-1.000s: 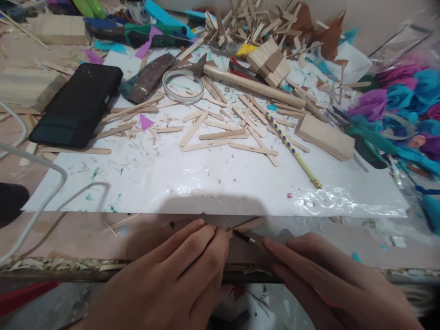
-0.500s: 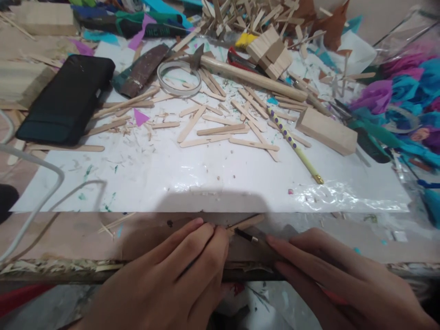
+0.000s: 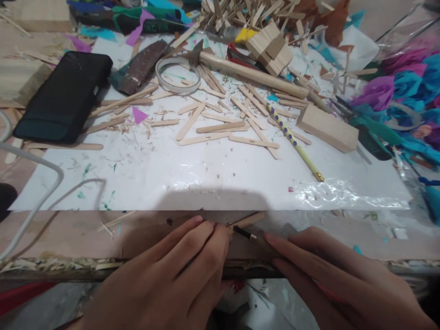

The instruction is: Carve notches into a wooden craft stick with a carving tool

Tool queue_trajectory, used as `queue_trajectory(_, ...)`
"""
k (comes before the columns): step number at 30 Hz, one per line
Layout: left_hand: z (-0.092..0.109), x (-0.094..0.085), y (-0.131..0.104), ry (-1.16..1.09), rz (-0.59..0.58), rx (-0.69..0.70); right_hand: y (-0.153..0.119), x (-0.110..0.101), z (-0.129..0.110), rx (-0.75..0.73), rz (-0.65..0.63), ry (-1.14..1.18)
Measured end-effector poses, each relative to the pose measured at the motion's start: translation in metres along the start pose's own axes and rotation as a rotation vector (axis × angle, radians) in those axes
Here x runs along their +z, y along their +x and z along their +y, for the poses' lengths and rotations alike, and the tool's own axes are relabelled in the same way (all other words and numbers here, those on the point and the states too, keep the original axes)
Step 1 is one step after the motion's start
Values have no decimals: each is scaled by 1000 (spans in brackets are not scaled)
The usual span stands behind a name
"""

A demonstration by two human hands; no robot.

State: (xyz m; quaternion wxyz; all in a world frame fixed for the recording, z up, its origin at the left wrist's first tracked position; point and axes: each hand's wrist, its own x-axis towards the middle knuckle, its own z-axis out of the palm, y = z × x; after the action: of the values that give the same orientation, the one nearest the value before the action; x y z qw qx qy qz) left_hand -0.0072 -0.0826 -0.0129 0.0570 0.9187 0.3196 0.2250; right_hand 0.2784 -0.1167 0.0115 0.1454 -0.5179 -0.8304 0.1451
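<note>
While my left hand (image 3: 175,263) holds a wood stick (image 3: 252,220) on the tabletop (image 3: 82,236), close to the white paper (image 3: 192,165), my right hand (image 3: 330,268) pinches a thin dark tool (image 3: 244,233), its tip at the stick.

The 1 head-worn camera looks forward and down over the table (image 3: 82,236) from the person's own side. The left hand (image 3: 175,270) and right hand (image 3: 337,272) come closest to the lens, at the bottom of the frame; the table's front edge crosses the lower frame, and a craft-stick pile (image 3: 258,15) lies farther away at top centre.
</note>
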Motion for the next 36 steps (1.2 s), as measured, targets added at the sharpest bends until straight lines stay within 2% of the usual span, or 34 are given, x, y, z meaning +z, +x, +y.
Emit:
queue_trajectory(9, -1, 1, -4, 8, -5, 15, 5, -3, 0, -17, -36, 6)
queue_trajectory(13, -6, -2, 2, 1, -34, 73, 3, -3, 2, -4, -17, 4)
queue_trajectory(19, -13, -1, 15, -44, -40, 83, 13, -2, -8, 78, 80, 22)
queue_trajectory(24, -5, 0, 2, -35, -22, 66, 17, -1, -15, 142, 124, 7)
queue_trajectory(28, -2, 3, -6, 22, -17, 44, 12, -4, -13, 155, 118, 43)
queue_trajectory(32, -8, 3, 4, -10, -16, 79, 8, -6, -7, 119, 106, 121)
queue_trajectory(36, -10, 2, 11, -18, -18, 74, 7, -7, -1, 74, 33, 110)
